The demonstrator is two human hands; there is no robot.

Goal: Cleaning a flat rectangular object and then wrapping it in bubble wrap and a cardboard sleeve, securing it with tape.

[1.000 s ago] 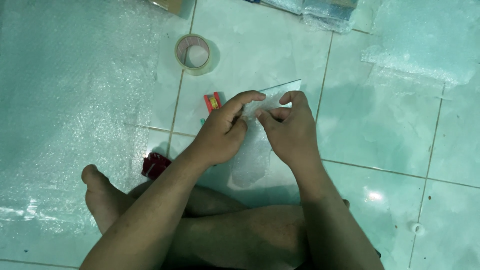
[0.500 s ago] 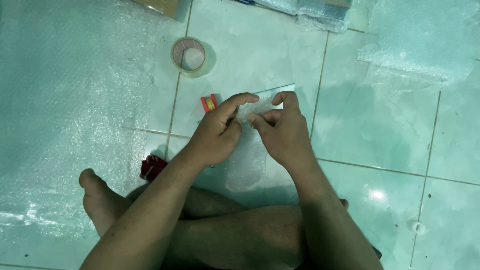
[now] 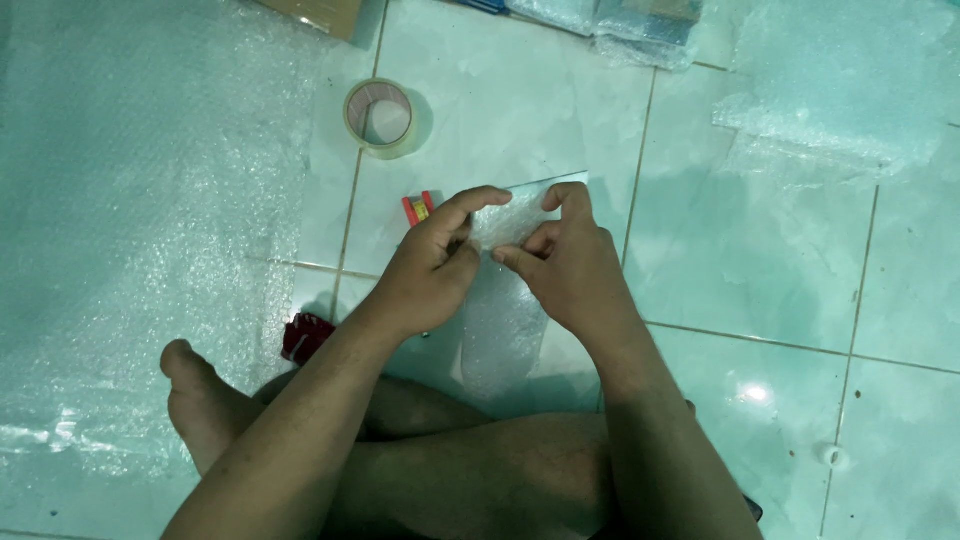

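I sit cross-legged on a tiled floor. My left hand [image 3: 432,264] and my right hand [image 3: 566,262] both pinch the top of a small piece of clear bubble wrap [image 3: 500,320] held in front of me. Its lower part hangs down between my wrists toward my legs. A small red and yellow object [image 3: 417,207] lies on the floor just beyond my left hand.
A roll of clear tape [image 3: 380,118] lies on the tile ahead. A large bubble wrap sheet [image 3: 130,230] covers the floor at left. More bubble wrap [image 3: 840,90] is heaped at the far right. A red item [image 3: 306,337] sits by my left forearm, a cardboard box [image 3: 318,14] at the top.
My hands have drawn closer together on the bubble wrap, and its top edge is now bunched between my fingers rather than spread flat.
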